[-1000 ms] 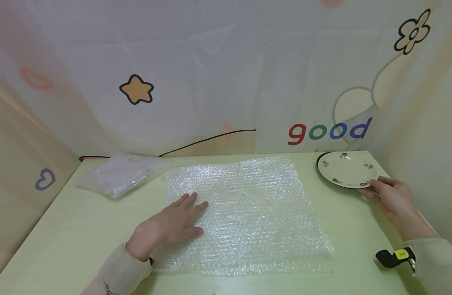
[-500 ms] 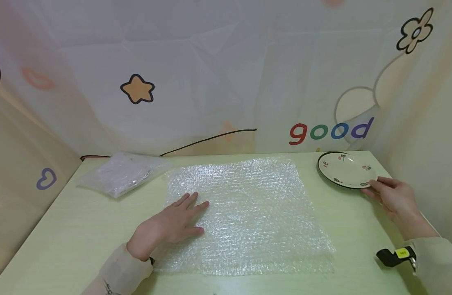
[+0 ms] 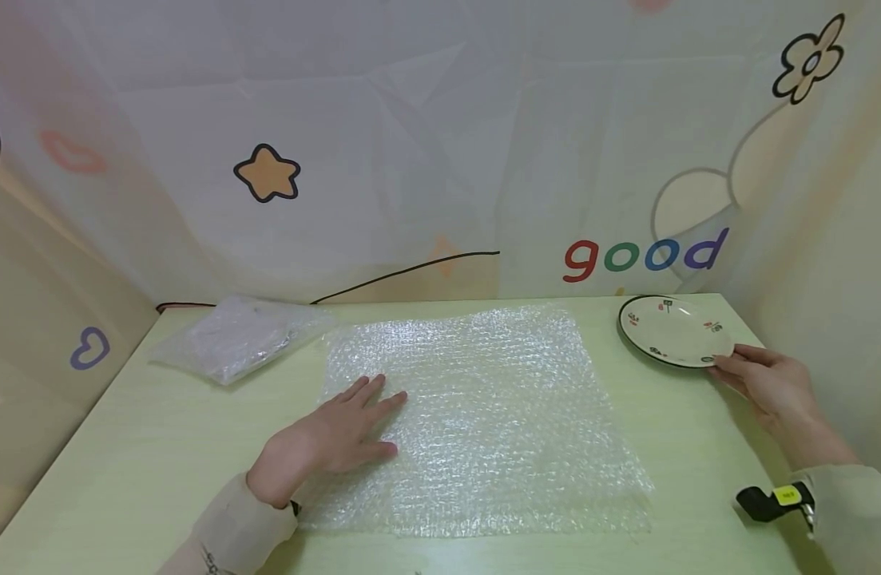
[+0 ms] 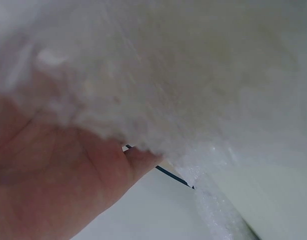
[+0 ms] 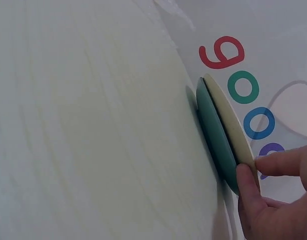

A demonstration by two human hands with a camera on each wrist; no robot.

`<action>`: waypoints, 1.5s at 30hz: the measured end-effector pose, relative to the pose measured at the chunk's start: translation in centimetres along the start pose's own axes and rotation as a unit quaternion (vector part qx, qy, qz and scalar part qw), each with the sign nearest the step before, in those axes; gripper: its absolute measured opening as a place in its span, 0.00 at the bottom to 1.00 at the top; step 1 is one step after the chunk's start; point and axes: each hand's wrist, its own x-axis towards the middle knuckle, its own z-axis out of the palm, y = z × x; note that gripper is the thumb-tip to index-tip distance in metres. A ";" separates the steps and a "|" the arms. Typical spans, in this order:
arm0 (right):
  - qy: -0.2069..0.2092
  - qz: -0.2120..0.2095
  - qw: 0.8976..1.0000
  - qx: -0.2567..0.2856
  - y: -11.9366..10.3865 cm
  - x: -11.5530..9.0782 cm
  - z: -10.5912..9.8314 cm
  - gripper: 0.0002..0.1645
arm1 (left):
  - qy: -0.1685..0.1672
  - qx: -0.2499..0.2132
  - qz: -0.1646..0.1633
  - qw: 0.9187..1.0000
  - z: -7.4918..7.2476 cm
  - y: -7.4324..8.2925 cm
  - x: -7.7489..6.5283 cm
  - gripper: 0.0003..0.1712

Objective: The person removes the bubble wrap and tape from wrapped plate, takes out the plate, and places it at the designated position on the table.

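With the left hand (image 3: 328, 435), rests palm down, released and spread, on bubble wrap (image 3: 490, 415). With the right hand (image 3: 774, 387), pinches the near rim of the patterned plate (image 3: 673, 331) at the far right of the pale table (image 3: 138, 455). Backed by a printed backdrop (image 3: 411, 176).

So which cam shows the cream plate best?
Head: the cream plate shows its printed upper face there, with only a bit of rim behind the right hand. Right wrist sees it nearly edge-on, beside a green curved piece. Left wrist doesn't show it.
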 end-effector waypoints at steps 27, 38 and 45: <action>0.027 -0.100 0.878 -0.468 0.2 -0.5 0.1 0.51 | 0.001 -0.008 0.000 1.000 -0.3 0.3 -0.1 0.41; 0.029 -0.200 0.833 -0.515 0.6 -1.0 2.6 0.36 | -0.004 -0.008 -0.006 1.000 -0.2 0.1 0.2 0.42; -0.034 -0.230 0.817 -0.528 0.7 -2.0 4.6 0.30 | -0.004 -0.012 -0.005 1.000 -0.2 0.2 0.0 0.42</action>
